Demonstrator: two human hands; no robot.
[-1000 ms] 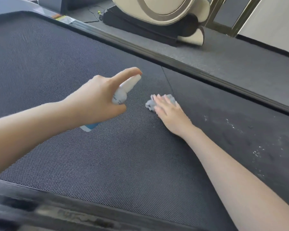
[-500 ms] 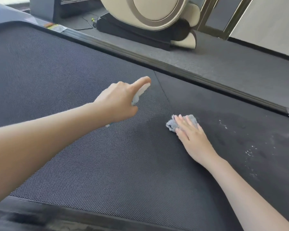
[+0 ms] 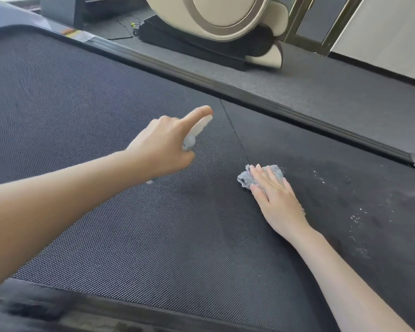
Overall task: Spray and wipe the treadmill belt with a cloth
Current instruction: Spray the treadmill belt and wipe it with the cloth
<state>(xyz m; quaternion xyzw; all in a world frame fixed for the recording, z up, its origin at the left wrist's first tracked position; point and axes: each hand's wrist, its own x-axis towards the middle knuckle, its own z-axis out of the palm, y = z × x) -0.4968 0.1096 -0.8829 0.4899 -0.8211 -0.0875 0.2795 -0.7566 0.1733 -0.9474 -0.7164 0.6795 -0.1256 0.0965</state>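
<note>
Most of the spray bottle [image 3: 197, 131] is hidden inside the left hand [image 3: 162, 146] (only its white top and a sliver below the palm show). Much of the cloth [image 3: 244, 176] lies under the right hand [image 3: 277, 200]. The top edge cuts off the cream machine [image 3: 225, 20]; the label [image 3: 75, 34] at upper left is too small to read; the bottom left corner is blurred.

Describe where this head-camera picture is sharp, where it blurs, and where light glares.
Head view: the treadmill belt weave is crisp mid-frame; the near frame edge along the bottom is smeared; the left hand and spray bottle look slightly soft; daylight washes out the wall top right.
</note>
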